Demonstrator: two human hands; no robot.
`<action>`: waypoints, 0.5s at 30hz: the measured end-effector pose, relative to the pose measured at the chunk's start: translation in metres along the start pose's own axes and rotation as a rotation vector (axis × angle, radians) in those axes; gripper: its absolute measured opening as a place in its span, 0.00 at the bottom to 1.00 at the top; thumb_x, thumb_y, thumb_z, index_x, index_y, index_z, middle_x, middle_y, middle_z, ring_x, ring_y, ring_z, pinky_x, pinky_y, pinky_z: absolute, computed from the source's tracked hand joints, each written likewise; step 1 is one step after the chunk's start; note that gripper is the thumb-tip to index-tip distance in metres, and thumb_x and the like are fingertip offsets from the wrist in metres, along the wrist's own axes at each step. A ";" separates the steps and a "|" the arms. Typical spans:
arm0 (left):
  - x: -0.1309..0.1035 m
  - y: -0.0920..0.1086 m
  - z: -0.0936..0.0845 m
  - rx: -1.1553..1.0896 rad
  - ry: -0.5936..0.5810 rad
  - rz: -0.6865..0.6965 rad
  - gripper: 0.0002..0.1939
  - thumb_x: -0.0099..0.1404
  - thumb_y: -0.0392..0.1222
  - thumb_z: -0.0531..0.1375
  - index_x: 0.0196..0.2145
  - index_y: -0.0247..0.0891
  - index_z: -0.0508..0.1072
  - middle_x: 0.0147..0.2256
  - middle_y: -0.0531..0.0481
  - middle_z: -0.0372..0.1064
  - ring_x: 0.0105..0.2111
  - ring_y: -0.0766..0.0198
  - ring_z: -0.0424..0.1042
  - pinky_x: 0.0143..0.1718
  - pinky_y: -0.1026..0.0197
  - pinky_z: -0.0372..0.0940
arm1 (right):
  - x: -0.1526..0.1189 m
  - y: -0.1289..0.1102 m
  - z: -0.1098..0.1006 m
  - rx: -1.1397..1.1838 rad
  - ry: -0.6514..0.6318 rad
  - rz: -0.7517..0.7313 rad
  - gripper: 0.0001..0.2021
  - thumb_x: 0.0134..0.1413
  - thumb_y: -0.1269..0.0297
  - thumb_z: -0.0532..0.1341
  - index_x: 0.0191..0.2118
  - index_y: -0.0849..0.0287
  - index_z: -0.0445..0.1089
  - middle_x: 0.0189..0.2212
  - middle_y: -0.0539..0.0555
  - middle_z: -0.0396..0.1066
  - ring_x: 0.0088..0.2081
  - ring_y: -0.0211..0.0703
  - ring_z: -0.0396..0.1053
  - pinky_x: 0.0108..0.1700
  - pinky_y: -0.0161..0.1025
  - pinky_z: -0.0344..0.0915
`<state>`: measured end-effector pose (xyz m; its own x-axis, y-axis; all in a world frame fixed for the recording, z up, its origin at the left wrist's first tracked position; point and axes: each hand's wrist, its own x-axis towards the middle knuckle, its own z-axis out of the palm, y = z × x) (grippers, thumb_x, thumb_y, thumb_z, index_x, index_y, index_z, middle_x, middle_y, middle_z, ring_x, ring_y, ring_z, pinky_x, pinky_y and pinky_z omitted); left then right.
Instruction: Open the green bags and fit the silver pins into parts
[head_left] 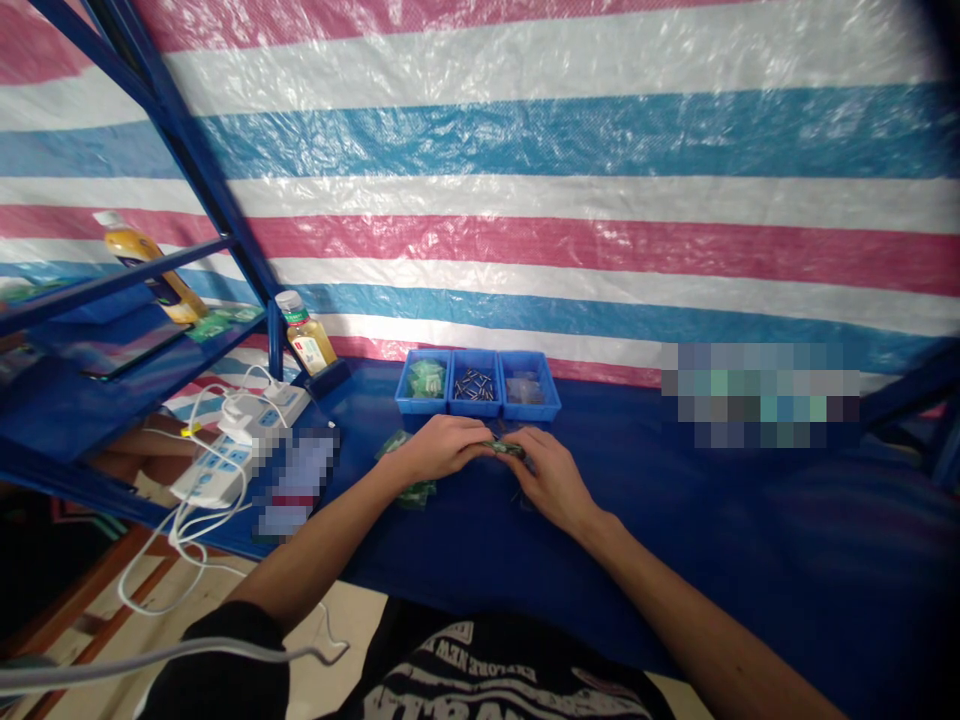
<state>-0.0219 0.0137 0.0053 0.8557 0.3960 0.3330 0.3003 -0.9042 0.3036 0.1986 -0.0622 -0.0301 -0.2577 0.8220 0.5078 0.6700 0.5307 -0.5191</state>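
Note:
My left hand [448, 448] and my right hand [553, 478] meet over the blue table, fingers pinched on a small green plastic packet [508, 448]. Fingertips partly cover it, so its contents are unclear. Beside and beneath my left wrist lie more green packets [417, 494]. Just beyond my hands stand three blue bins in a row. Green packets fill the left bin [422, 406]; short dark metal pieces, like screws, lie in the middle bin [474, 408]. Small clear bags or pieces are in the right bin [531, 411]. Something small and thin lies near my right thumb, too blurred to name.
A white power strip [217, 475] with tangled cables, a blurred-out phone-like slab [298, 485] and a drink bottle [306, 335] stand to the left, by a blue metal frame [199, 185]. Striped sheeting [570, 240] hangs behind. A pixelated patch covers the back right.

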 end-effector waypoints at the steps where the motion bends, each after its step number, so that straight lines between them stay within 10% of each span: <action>1: 0.000 0.000 0.000 -0.010 0.006 -0.004 0.15 0.78 0.46 0.52 0.44 0.37 0.76 0.40 0.46 0.75 0.40 0.62 0.75 0.44 0.64 0.65 | 0.000 0.001 0.000 -0.003 -0.001 0.002 0.05 0.69 0.63 0.60 0.42 0.53 0.72 0.38 0.55 0.75 0.41 0.50 0.71 0.45 0.45 0.66; 15: 0.000 0.000 0.002 -0.078 0.041 0.013 0.12 0.76 0.42 0.55 0.45 0.36 0.77 0.43 0.43 0.76 0.44 0.61 0.76 0.49 0.62 0.68 | 0.000 -0.002 0.000 -0.045 -0.027 0.000 0.09 0.69 0.57 0.60 0.41 0.55 0.72 0.37 0.55 0.76 0.39 0.49 0.72 0.44 0.45 0.64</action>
<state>-0.0211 0.0131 0.0041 0.8409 0.3916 0.3737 0.2538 -0.8950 0.3668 0.1972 -0.0629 -0.0295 -0.2755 0.8278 0.4887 0.7005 0.5210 -0.4876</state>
